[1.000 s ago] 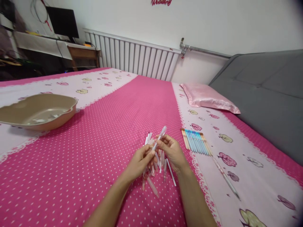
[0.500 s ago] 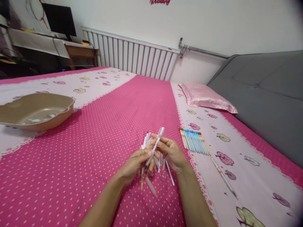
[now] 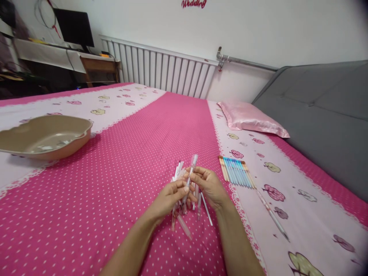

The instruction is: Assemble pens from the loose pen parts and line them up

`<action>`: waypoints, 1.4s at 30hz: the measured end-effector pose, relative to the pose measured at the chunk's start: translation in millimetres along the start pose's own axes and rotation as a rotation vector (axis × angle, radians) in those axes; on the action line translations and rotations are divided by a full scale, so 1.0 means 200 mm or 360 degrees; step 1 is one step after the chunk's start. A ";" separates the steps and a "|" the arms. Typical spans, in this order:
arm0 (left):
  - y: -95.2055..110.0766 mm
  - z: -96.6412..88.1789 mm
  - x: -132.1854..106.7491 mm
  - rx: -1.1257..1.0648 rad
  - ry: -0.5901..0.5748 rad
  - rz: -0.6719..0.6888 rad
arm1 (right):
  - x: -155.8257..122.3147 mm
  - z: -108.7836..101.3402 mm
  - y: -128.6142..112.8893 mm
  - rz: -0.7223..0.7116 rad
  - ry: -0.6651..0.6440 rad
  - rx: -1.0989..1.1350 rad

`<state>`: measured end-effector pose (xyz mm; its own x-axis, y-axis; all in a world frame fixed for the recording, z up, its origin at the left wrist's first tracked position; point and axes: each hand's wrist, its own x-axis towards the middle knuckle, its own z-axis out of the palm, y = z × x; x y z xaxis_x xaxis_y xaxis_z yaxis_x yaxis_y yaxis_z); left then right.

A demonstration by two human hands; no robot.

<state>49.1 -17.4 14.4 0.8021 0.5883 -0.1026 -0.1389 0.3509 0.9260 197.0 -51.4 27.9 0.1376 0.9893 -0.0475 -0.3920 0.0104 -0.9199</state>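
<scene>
Pen (image 3: 191, 168) slim, pale, whitish barrel, translucent at upper end. Held just above pile of loose pen parts (image 3: 199, 205) on pink dotted bedspread (image 3: 138, 165). Left hand (image 3: 169, 197): grip pinching lower barrel, thumb against fingers. Right hand (image 3: 211, 188): grip pinching barrel higher up. Long axis steep in view, translucent end pointing away from person, leaning slightly right; other end toward person, slightly left. Fingers cover stretches of barrel; lower tip hard to make out; hands hide much of pile.
</scene>
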 end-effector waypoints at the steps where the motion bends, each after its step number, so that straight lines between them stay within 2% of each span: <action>1: -0.01 0.00 0.00 0.0016 0.0013 0.0010 | 0.00 0.00 0.00 -0.0012 0.0007 -0.0032; 10: -0.06 0.03 0.04 0.0197 0.0410 0.0217 | 0.00 0.03 0.03 -0.0136 0.0126 -0.0175; 13: -0.05 0.04 0.03 0.0118 0.0349 0.0189 | 0.01 0.03 0.04 -0.0111 0.0094 -0.0099; 17: -0.02 0.05 0.01 0.0001 0.0218 0.0125 | 0.00 0.02 0.02 0.0002 -0.0048 0.0063; 23: -0.01 0.04 0.01 -0.0032 0.0183 0.0086 | -0.01 0.01 -0.01 0.0039 -0.0183 0.0181; 29: -0.02 0.03 0.01 -0.0038 0.0134 0.0108 | 0.00 0.01 0.00 -0.0022 -0.0097 0.0159; 33: -0.02 0.04 0.01 -0.0002 0.0195 0.0148 | 0.00 0.01 0.00 -0.0016 -0.0034 0.0173; 39: -0.05 0.03 0.02 0.0031 0.0185 0.0196 | 0.01 0.03 0.02 -0.0040 0.0112 0.0150; 42: -0.05 0.03 0.02 0.0025 0.0180 0.0185 | 0.00 0.04 0.03 -0.0046 0.0075 0.0156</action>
<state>56.3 -22.7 7.3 0.7103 0.7031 -0.0340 -0.2169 0.2647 0.9396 188.0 -50.0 25.7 0.1919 0.9805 -0.0420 -0.4738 0.0551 -0.8789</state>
